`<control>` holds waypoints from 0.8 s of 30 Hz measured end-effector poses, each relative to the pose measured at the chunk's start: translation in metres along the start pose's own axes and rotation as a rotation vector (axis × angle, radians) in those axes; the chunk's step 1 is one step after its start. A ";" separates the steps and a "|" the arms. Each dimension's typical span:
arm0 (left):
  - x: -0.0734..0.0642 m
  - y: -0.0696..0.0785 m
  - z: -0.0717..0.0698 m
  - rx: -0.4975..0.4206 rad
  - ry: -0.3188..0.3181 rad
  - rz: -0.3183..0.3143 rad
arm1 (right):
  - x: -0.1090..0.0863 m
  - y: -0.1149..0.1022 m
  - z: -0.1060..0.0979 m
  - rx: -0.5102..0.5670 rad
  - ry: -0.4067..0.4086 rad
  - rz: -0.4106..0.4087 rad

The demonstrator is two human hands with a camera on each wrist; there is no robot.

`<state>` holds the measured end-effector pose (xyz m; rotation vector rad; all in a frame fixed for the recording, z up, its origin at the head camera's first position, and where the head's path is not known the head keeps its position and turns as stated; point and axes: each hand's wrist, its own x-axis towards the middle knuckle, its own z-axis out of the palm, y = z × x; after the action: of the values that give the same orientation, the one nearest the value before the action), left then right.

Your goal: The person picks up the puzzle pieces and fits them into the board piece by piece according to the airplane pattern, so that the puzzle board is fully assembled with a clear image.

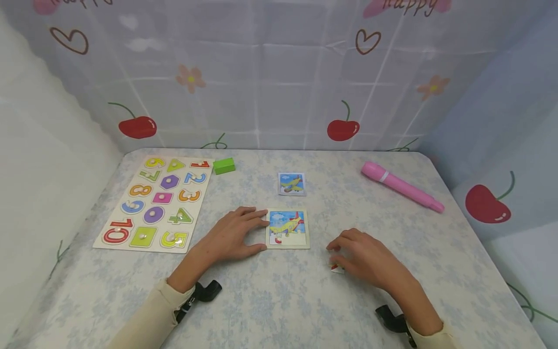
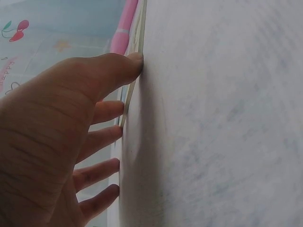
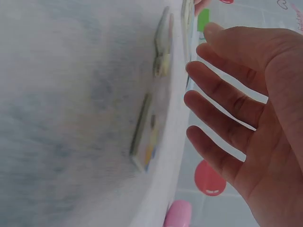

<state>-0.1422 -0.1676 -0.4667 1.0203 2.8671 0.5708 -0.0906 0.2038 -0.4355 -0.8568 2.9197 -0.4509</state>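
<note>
A small square airplane puzzle (image 1: pixel 287 229) in a pale frame lies mid-table, with a white gap in its lower part. My left hand (image 1: pixel 235 235) rests at its left side, fingertips and thumb touching the frame's edge, as the left wrist view also shows. To the right of the puzzle, my right hand (image 1: pixel 364 254) hovers with relaxed fingers over loose pieces. One loose puzzle piece (image 1: pixel 337 268) shows beneath its thumb in the head view. In the right wrist view, two loose pieces, a nearer piece (image 3: pixel 146 137) and a farther piece (image 3: pixel 164 40), lie apart from the fingers.
Behind the puzzle lies a small airplane picture card (image 1: pixel 292 184). On the left are a number-and-shape board (image 1: pixel 148 213) and a green block (image 1: pixel 224 166). A pink pen-shaped tube (image 1: pixel 403 187) lies at the back right. A printed curtain (image 1: pixel 261 87) hangs behind the table.
</note>
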 end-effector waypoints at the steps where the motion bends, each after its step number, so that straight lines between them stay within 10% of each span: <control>1: 0.000 0.000 0.000 0.001 -0.001 0.000 | -0.003 0.000 0.001 -0.001 -0.002 0.005; 24: 0.001 -0.002 0.002 -0.003 -0.002 -0.002 | -0.019 0.010 0.012 0.031 0.033 0.002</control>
<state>-0.1438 -0.1683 -0.4697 1.0166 2.8644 0.5742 -0.0776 0.2186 -0.4506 -0.8508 2.9346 -0.5139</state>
